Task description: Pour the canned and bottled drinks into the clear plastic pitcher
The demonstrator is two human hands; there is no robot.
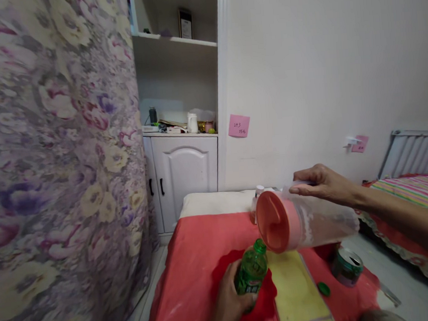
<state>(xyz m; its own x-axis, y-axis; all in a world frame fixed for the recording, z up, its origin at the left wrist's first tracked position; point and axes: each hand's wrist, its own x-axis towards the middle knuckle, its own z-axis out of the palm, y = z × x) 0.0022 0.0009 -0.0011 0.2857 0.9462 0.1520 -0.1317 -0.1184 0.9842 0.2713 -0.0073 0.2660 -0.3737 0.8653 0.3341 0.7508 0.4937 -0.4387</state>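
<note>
My right hand point(319, 184) grips a clear plastic pitcher point(317, 224) with a pink lid point(277, 221), tipped on its side so the lid's spout sits just over the mouth of a green plastic bottle point(251, 269). My left hand point(229, 299) is wrapped round the lower part of that bottle, holding it slightly tilted on a red mat point(262, 306). The bottle's green cap point(323, 289) lies on the red cloth point(193, 267) to the right.
An opened drinks can point(346, 266) stands beside a yellow board point(298, 288). A small jar point(257, 199) sits behind the pitcher. A floral curtain point(56, 159) fills the left. A white cupboard point(185, 170), a pink note point(238, 126) and a striped bed point(418, 187) lie beyond.
</note>
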